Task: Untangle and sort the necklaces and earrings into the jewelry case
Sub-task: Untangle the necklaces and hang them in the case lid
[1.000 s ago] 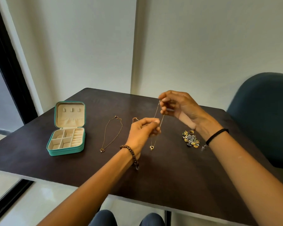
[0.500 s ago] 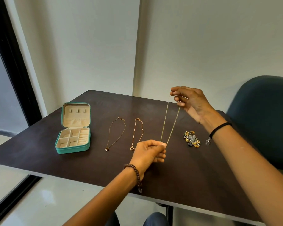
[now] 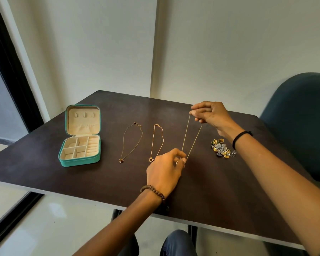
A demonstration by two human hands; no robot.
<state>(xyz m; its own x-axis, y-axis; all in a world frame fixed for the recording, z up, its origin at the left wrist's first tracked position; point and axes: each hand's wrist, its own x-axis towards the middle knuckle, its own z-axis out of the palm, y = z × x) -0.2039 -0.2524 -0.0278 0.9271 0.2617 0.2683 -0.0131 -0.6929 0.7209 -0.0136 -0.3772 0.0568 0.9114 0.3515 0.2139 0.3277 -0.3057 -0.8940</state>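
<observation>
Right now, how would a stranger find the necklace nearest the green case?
On the dark table, look just right of the open teal case. The first necklace there lies flat in a loop; its chain is darker than that of its rosier neighbour.

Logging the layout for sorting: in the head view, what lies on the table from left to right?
teal jewelry case → necklace with dark clasp → second laid-out necklace → held necklace → pile of earrings
</observation>
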